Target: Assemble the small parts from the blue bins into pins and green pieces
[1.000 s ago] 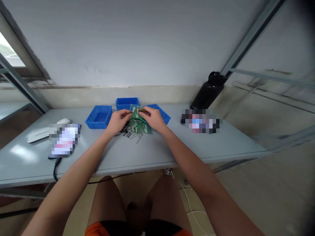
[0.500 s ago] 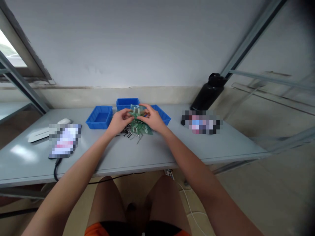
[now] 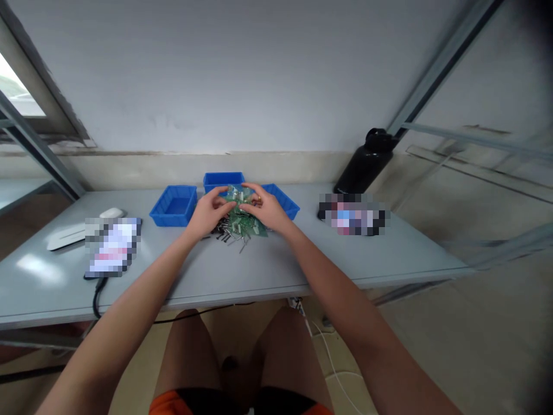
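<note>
A clear and green plastic bag (image 3: 238, 203) with small metal parts inside is held between both hands over the table. My left hand (image 3: 210, 214) pinches its left side with thumb and fingers. On the right side, my right hand (image 3: 266, 208) grips it, thumb near the other thumb. Beneath and in front of the hands lies a pile of loose screws (image 3: 232, 235), dark and silvery, with green bag material over part of it. How the bag's lower part meets the pile is hard to make out.
Blue bins stand on the table (image 3: 259, 271): a left bin (image 3: 175, 206), a back bin (image 3: 223, 180) and a right bin (image 3: 283, 200). A black bottle (image 3: 365, 167) stands at the right. Phones, one cabled (image 3: 113, 248), lie at both sides.
The upper part of the bag between my hands has shifted and crumpled slightly. Both hands stay in nearly the same place, still holding it.
</note>
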A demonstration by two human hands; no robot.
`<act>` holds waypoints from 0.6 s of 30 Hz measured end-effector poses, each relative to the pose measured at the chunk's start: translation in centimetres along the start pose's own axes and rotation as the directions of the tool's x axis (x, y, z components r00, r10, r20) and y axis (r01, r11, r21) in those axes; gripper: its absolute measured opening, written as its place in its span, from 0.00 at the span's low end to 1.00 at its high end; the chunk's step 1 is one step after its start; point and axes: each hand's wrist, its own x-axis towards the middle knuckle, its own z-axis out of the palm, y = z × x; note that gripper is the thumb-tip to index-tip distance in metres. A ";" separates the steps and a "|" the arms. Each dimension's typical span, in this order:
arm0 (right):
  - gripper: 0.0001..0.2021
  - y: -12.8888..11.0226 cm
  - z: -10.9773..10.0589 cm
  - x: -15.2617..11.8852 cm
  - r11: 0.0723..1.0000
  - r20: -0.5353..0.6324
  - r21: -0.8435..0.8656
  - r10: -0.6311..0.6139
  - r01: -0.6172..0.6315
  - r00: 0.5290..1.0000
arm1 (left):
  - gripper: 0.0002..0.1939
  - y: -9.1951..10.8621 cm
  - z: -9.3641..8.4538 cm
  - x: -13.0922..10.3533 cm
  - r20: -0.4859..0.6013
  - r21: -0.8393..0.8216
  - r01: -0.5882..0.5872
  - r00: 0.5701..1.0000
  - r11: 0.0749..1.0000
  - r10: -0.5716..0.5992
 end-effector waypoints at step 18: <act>0.21 -0.1 0.0 0.1 1.000 -0.079 0.027 0.017 -0.015 0.997 | 0.07 0.1 0.0 0.2 -0.088 0.020 0.008 0.996 1.000 -0.007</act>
